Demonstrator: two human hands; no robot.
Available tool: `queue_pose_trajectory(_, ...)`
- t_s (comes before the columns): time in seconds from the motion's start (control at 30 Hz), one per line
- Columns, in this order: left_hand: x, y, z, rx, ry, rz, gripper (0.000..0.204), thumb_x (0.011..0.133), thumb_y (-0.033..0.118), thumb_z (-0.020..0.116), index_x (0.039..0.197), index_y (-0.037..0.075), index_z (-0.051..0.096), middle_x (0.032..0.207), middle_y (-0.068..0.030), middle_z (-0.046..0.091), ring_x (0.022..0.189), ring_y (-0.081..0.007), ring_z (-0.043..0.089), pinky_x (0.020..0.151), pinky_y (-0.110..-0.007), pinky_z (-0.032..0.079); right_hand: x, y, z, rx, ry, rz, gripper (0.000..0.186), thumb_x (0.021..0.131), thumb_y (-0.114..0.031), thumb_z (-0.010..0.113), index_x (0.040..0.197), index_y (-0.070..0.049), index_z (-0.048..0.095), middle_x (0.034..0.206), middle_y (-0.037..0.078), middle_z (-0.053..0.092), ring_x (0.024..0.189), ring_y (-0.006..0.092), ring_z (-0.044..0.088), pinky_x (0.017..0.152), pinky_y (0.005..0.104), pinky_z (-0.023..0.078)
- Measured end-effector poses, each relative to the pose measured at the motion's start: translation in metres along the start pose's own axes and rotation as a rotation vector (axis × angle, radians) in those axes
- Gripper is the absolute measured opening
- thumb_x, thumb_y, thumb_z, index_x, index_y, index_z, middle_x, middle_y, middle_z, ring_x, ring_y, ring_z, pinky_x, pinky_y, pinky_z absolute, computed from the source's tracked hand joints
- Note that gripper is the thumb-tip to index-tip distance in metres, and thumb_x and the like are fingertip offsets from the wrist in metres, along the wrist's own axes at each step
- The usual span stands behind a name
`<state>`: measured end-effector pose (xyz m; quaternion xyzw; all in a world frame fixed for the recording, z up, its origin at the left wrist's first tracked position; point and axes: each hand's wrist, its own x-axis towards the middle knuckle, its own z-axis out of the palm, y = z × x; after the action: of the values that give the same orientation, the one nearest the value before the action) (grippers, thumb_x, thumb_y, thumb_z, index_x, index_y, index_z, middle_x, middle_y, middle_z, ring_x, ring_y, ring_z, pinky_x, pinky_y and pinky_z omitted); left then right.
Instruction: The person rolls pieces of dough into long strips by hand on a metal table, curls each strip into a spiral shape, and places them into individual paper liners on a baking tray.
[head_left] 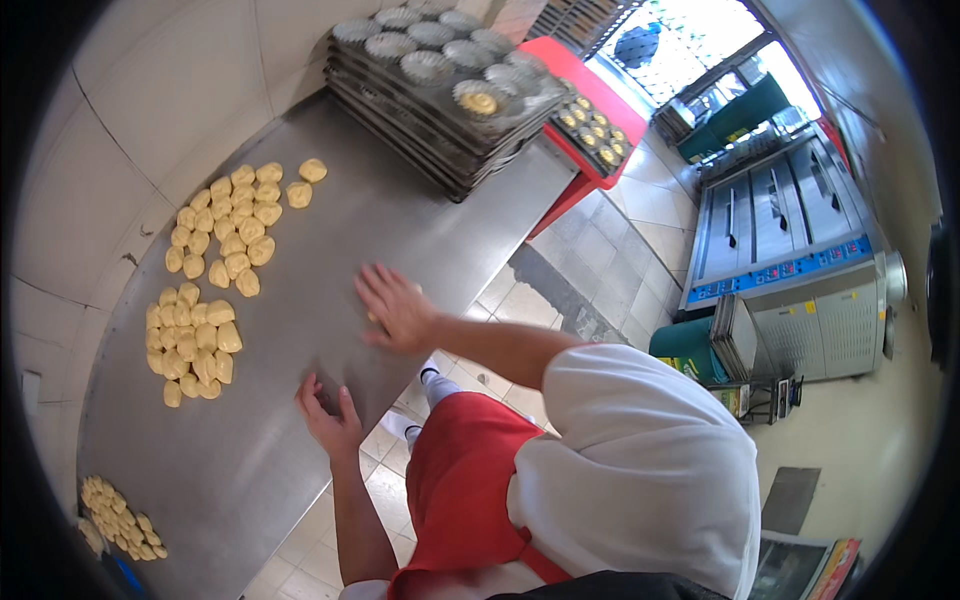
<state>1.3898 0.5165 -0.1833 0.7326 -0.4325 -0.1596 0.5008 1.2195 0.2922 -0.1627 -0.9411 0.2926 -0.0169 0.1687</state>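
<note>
My right hand [398, 308] lies palm down on the steel table [300, 260], fingers stretched out. A little pale yellow shows at the edge of the palm, likely dough, but most of it is covered. Nearer to me, my left hand [333, 418] hovers at the table, fingers loosely spread and nothing visible in them. Left of my hands lie two groups of shiny yellow dough balls: a farther group [232, 222] and a nearer group [190, 340]. Two single dough balls [299, 194] sit just beside the farther group. Smaller dough pieces [122, 518] are heaped at the near left corner.
Stacked trays [440, 110] with fluted metal cups stand at the table's far end, one cup holding dough. Beyond, a red table [600, 85] carries a tray of filled cups [592, 130]. A deck oven [775, 220] stands at right. The tiled wall [130, 130] borders the table's left side.
</note>
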Motion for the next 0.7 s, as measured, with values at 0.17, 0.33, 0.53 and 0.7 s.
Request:
queue_pose_trajectory(0.17,-0.002,-0.005,0.006,0.095,-0.036,0.075,0.058,0.104,0.039,0.067,0.145,0.0,0.054,0.13,-0.0156,0.059,0.116,-0.0273,0.06,0.09,-0.039,0.048,0.168,0.066,-0.032,-0.105,0.404,0.199,0.107,0.105,-0.074,0.037,0.169,0.009,0.017,0.179,0.028,0.01,0.166,0.0484,0.008,0.134,0.059,0.009)
queue_pose_trajectory(0.33,0.001,-0.008,0.009,0.098,-0.015,0.03,0.059,0.105,0.041,0.064,0.142,-0.004,0.056,0.127,-0.0159,0.061,0.116,-0.0303,0.061,0.097,-0.042,0.049,0.094,0.037,0.005,-0.053,0.267,0.176,0.104,0.106,-0.072,0.035,0.164,0.014,0.027,0.174,0.033,0.024,0.163,0.0504,0.018,0.133,0.057,0.015)
queue_pose_trajectory(0.53,0.01,0.098,0.096,-0.339,-0.577,0.244,0.069,0.105,0.033,0.059,0.161,-0.005,0.041,0.169,-0.0277,0.039,0.157,-0.0512,0.035,0.129,-0.058,0.029,-0.119,-0.024,0.001,0.153,-0.001,0.051,0.095,0.099,-0.046,0.066,0.168,0.006,0.026,0.176,0.029,0.021,0.165,0.0484,0.017,0.134,0.0582,0.017)
queue_pose_trajectory(0.7,0.08,0.045,0.186,0.117,-0.113,0.174,0.079,0.109,0.047,0.05,0.17,0.002,0.029,0.177,-0.0279,0.022,0.163,-0.0564,0.01,0.131,-0.066,0.011,-0.042,0.026,0.005,0.048,0.03,0.153,0.089,0.103,-0.048,0.054,0.171,0.0,0.023,0.18,0.026,0.012,0.166,0.0488,0.007,0.134,0.0597,0.008)
